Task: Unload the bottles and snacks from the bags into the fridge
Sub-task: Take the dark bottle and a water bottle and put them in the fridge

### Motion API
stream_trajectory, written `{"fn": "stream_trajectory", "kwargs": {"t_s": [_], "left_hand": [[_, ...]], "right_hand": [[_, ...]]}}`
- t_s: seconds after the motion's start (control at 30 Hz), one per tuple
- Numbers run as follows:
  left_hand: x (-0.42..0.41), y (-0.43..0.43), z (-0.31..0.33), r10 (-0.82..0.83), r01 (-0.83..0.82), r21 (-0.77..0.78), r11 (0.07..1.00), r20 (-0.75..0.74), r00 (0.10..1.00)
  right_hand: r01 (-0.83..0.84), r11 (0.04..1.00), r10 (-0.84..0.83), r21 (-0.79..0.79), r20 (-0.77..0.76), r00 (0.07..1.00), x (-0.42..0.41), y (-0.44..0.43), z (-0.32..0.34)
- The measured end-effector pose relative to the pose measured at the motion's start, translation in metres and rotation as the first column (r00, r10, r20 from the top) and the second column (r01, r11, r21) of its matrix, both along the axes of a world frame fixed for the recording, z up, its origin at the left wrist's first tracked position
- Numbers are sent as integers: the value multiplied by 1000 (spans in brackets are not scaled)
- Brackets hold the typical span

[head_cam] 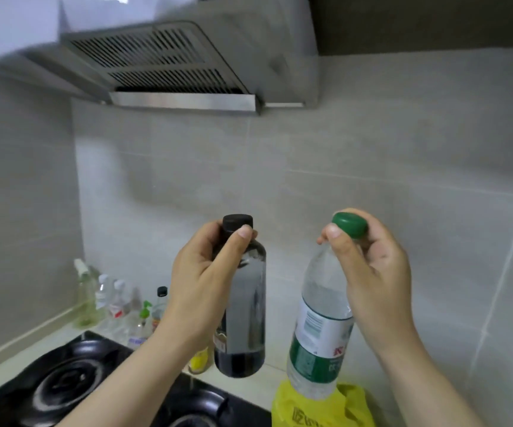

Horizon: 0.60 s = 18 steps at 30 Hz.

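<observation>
Above the surface (8,365), in front of the grey tiled wall (403,143), I hold both hands raised, each grasping one bottle at the neck.

Left hand (201,282): my fingers curl round the neck of the dark bottle (243,306) just under its black cap (237,221), and my thumb tip lies against the front of the neck. This bottle hangs upright and clear of everything, its base over the back edge of the black gas hob (64,383).

Right hand (372,269): my thumb and curled fingers pinch the neck of the clear water bottle (320,328) just below its green cap (350,224). This bottle has a white and green label and hangs tilted, cap toward the right and base toward the left. Its base meets the top of the yellow plastic bag (335,408), which sits near the front right of the surface; I cannot tell whether bottle and bag touch.

The two bottles hang side by side and apart.

Surroundings: a row of small bottles and sprayers (116,303) stands in the back left corner of the surface, against the wall. A yellow container (200,360) shows behind my left wrist, partly hidden by the dark bottle. A steel range hood (172,66) hangs overhead.
</observation>
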<state>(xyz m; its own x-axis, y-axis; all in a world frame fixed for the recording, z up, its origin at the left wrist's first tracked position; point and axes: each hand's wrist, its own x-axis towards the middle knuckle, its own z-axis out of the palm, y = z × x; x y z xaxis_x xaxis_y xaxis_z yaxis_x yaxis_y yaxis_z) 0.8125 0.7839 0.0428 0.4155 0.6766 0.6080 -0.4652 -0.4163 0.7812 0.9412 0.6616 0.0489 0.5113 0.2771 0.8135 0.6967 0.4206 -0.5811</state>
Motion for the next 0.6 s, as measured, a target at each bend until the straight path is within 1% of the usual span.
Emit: {"fn": "stream_trajectory", "kwargs": {"t_s": [0.1,0.23,0.4,0.6], "left_hand": [[-17,-2,8,98,-98,31,995,5,995],[-51,-3,9,254,-255,45,966,27,967],[-107,-1,12,416,-417,55,907,34,909],[-186,-3,25,561,-565,85,821,68,825]], "right_hand": [[-127,992,127,16,11,992,-3,15,7],[-315,949,315,5,31,949,-21,38,13],[-495,869,494,4,51,868,-65,67,19],[-651,759,650,-1,53,758,-139,98,26]]}}
